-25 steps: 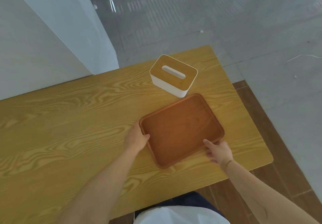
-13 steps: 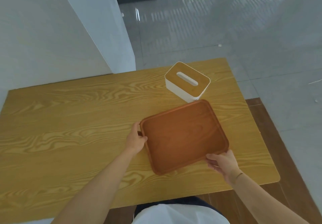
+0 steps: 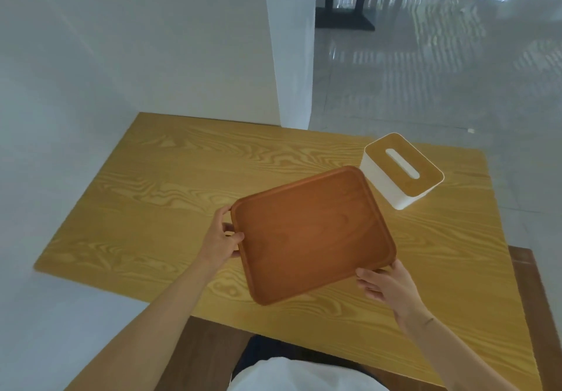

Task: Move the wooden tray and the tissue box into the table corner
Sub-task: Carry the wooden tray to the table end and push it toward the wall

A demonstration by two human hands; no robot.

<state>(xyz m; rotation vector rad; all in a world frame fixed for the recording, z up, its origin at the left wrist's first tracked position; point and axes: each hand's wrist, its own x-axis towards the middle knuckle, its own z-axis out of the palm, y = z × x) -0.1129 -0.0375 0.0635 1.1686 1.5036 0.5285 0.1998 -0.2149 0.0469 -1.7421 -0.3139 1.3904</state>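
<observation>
The reddish-brown wooden tray [image 3: 310, 232] is held above the light wooden table [image 3: 170, 183], tilted a little. My left hand [image 3: 220, 240] grips its left rim, thumb on top. My right hand [image 3: 387, 284] grips its near right corner from below. The tray is empty. The tissue box [image 3: 401, 170], white with a wooden lid and a slot, stands on the table just beyond the tray's far right corner, apart from both hands.
White walls run along the table's left and far sides, with a white pillar [image 3: 292, 43] at the far edge. The table's far left corner meets the walls. Grey glossy floor lies to the right, and dark wooden flooring [image 3: 541, 299] by the near right edge.
Both hands have closed on the tray and lifted it off the table. The view has swung left, bringing the left part of the table into sight. The tissue box stays in place.
</observation>
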